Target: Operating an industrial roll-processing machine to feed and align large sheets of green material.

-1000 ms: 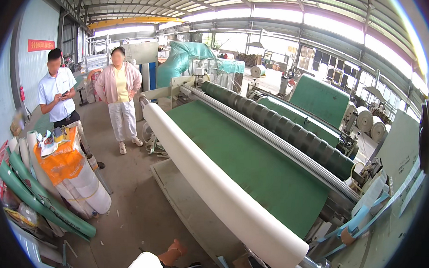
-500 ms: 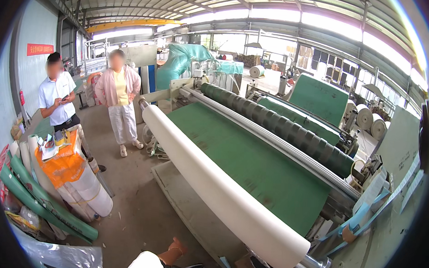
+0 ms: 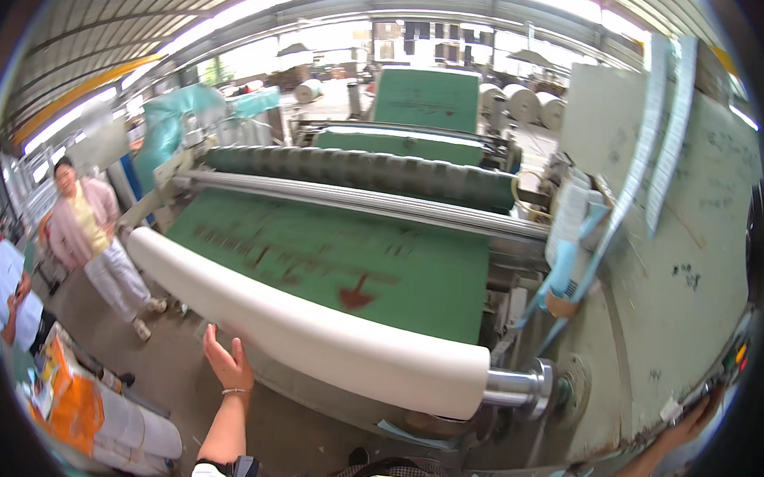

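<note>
Machine (image 3: 667, 274) filled right side, top cut by rim | white roll (image 3: 311, 333) lay across front on steel shaft (image 3: 516, 384) | left hand (image 3: 226, 361) open, palm against roll's underside | right hand (image 3: 695, 418) at control panel, fingers hidden, grip unclear

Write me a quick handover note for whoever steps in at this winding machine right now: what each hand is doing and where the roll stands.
Left hand: open, palm against the underside of the white roll, nothing gripped.
Right hand: stretched out to the control panel at the machine's side wall; fingers partly hidden.
The white roll sits on its metal shaft at the machine's front, with green fabric running down to it from the rollers behind.
Done: roll wound thick. Left: roll not yet off the shaft.
Two people stand to the left, by wrapped rolls.
</note>
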`<state>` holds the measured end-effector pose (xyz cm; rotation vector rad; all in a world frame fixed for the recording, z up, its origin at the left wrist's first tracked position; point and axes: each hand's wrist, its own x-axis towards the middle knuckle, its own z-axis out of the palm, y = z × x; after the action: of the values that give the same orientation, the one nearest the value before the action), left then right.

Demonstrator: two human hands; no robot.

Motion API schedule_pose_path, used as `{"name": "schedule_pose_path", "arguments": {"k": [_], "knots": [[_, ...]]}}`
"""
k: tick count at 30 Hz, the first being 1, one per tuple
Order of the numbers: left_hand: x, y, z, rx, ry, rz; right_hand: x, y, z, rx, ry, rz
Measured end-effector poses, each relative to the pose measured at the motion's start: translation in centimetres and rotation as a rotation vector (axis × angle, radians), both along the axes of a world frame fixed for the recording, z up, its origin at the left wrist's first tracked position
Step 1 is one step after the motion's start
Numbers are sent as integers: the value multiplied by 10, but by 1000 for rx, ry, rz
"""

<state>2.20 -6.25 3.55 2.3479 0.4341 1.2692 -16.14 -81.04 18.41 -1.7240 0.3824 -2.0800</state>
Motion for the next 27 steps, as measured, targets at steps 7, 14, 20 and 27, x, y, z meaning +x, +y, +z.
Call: {"name": "schedule_pose_path", "arguments": {"k": [7, 14, 20, 27], "knots": [[-4, -88, 29, 52, -165, -482, 7, 22, 8, 34, -26, 66], [-8, -140, 46, 148, -157, -706, 2, 29, 10, -37, -42, 67], [-12, -156, 53, 177, -138, -789, -9, 100, 16, -223, -44, -105], [-25, -105, 46, 269, -70, -946, 42, 285, -87, -435, 685, 689]]}}
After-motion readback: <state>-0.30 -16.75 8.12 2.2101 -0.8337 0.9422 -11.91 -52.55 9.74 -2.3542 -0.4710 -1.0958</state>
